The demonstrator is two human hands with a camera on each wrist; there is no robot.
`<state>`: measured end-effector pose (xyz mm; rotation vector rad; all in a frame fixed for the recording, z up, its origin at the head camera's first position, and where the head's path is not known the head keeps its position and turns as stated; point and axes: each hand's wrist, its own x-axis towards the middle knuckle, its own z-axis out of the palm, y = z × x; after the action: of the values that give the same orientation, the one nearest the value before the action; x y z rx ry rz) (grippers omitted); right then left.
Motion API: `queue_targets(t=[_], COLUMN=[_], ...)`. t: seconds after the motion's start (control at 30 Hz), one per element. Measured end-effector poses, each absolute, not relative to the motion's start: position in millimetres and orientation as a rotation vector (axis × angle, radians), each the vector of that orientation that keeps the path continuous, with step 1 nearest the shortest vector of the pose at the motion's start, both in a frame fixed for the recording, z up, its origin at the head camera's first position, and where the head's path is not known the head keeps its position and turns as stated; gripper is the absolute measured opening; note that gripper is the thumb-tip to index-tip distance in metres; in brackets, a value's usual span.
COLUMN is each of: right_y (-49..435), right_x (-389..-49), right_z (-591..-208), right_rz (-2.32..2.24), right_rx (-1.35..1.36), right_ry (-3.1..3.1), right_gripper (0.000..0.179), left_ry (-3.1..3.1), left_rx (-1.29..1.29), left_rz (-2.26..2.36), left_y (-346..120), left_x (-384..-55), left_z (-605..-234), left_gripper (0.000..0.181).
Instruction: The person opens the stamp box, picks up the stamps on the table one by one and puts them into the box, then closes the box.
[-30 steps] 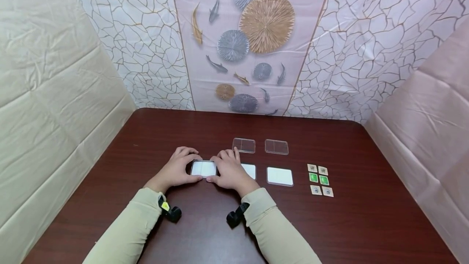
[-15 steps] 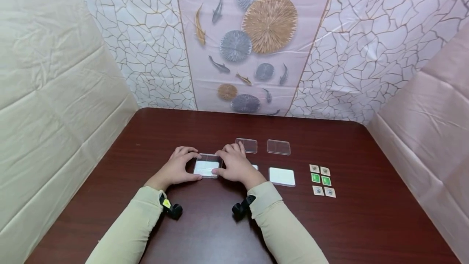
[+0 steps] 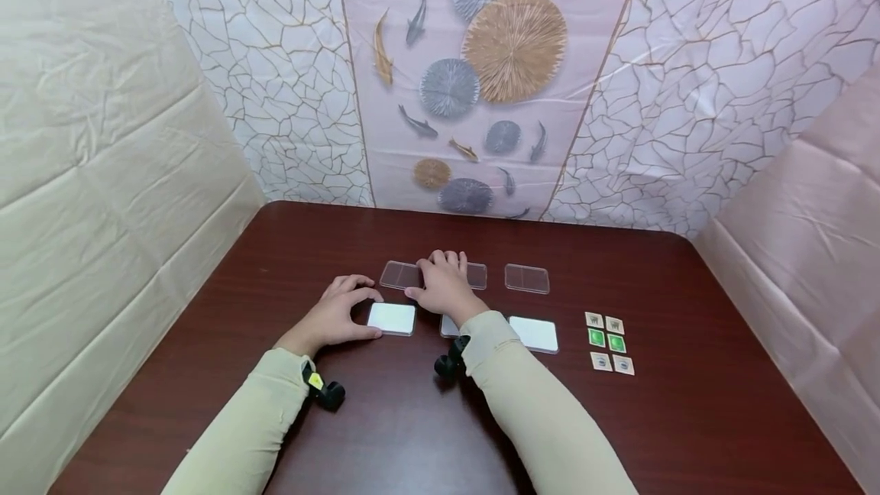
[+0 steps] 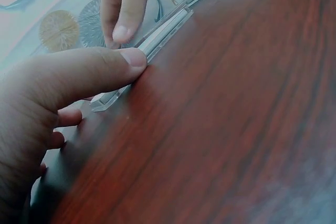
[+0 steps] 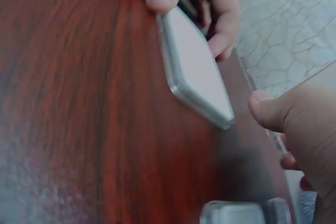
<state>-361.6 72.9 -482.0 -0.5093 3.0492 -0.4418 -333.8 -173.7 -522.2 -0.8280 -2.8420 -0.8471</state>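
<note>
My left hand (image 3: pixel 337 313) holds the left end of a flat rectangular clear case base with a white insert (image 3: pixel 392 319); its thumb presses the near edge, plain in the left wrist view. Farther back, a thin clear plastic lid (image 3: pixel 397 275) lies low at the table, its right end between the thumb and fingers of my right hand (image 3: pixel 447 287). That hand partly covers a second clear lid (image 3: pixel 477 276). A middle white case base (image 3: pixel 448 325) is partly hidden by the right wrist. In the right wrist view, the left fingers pinch the white case base (image 5: pixel 197 61).
Right of the middle stands another white case base (image 3: pixel 535 334), with a third clear lid (image 3: pixel 527 279) behind it. Several small square tiles (image 3: pixel 606 341), some green and some beige, lie in two columns farther right. Patterned cloth (image 3: pixel 467 98) hangs behind the table (image 3: pixel 309 235).
The clear lid came off the left case base and moved back into line with the other lids, carried by my right hand. My left hand stays at the base.
</note>
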Motion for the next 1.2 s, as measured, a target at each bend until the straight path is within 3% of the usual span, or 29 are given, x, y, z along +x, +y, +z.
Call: queue_targets(t=[0.43,1.2], right_y=[59,60], right_x=[-385,-401], right_z=[-501,-498], right_rz=[-0.382,-0.520], right_rx=[-0.391,-0.331], right_ry=[3.087,3.019], right_gripper=[0.067,0.071], left_ry=[-2.838,-2.849], left_rx=[-0.843,-0.852], left_rz=[-0.847,-0.806], left_y=[-178,-178], left_x=[-334,-336], left_z=[-520,-522], left_gripper=[0.047,0.048])
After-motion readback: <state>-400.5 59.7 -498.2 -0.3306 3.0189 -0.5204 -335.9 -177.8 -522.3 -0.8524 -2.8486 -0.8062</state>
